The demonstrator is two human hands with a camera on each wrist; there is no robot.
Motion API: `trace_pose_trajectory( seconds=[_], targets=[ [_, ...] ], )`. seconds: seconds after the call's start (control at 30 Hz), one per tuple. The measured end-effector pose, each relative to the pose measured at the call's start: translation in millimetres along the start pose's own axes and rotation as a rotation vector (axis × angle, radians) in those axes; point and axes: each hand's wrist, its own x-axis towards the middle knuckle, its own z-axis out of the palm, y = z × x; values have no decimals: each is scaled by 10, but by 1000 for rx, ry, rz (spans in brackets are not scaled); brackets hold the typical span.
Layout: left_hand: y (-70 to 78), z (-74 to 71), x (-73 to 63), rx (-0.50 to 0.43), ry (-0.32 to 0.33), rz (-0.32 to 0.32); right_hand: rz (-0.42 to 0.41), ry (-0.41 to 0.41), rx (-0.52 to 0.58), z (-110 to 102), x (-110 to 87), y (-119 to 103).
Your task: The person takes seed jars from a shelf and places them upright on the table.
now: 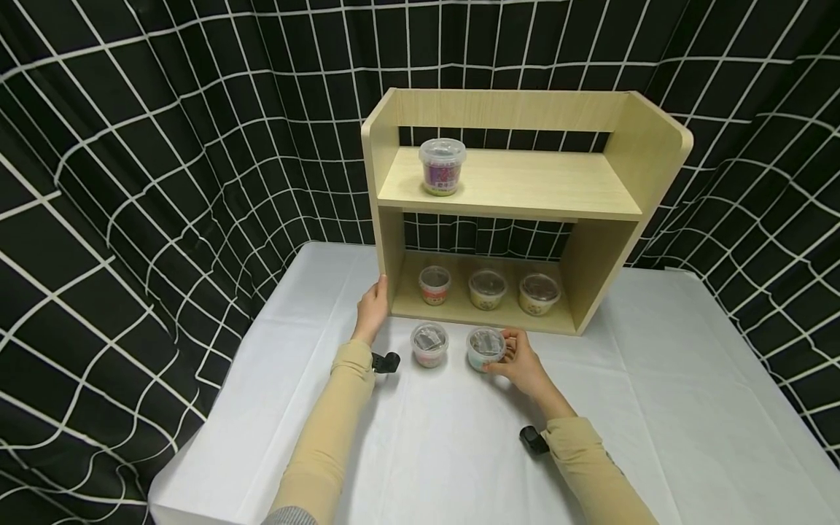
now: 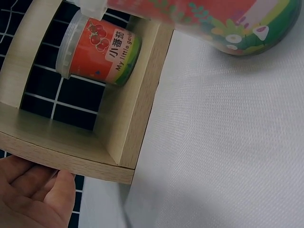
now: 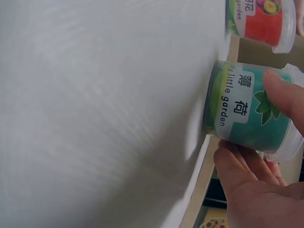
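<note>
My right hand [image 1: 525,364] holds a lidded plastic tub [image 1: 485,348] with a green mint label, thumb on one side and fingers on the other. In the right wrist view the thumb lies across the green label [image 3: 251,107], and the tub stands upright at the white cloth. To its left stands a similar tub with a red label [image 1: 429,345], just in front of the shelf. My left hand [image 1: 372,310] touches the outer face of the left side panel [image 2: 71,166] of the wooden shelf [image 1: 502,211], its fingertips partly hidden there.
On the lower board are a red-labelled tomato tub [image 2: 102,50] and two pale yellow tubs [image 1: 488,289] [image 1: 539,294]. A larger purple-labelled tub [image 1: 442,168] stands on the upper board, at the left. Black gridded cloth [image 1: 315,146] hangs around the white-covered table [image 1: 446,452].
</note>
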Motion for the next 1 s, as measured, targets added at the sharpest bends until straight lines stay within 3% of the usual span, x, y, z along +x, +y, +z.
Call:
trace_pose_trajectory(
  seconds=[0.2,0.37,0.53,0.77,1.0],
  targets=[
    [1,-9,19,8,11,11,20,-20,10,-7,-33,-165],
    [3,-16,19,11,14,11,0,-31,-16,-14,9,-46],
    [15,-7,8,5,-1,-5,10,-111,-110,-77,16,-27],
    [26,-6,-5,21,6,3,-30,-191,-220,-192,19,-204],
    [7,-16,1,19,7,11,-70,-192,-266,-273,77,-433]
  ],
)
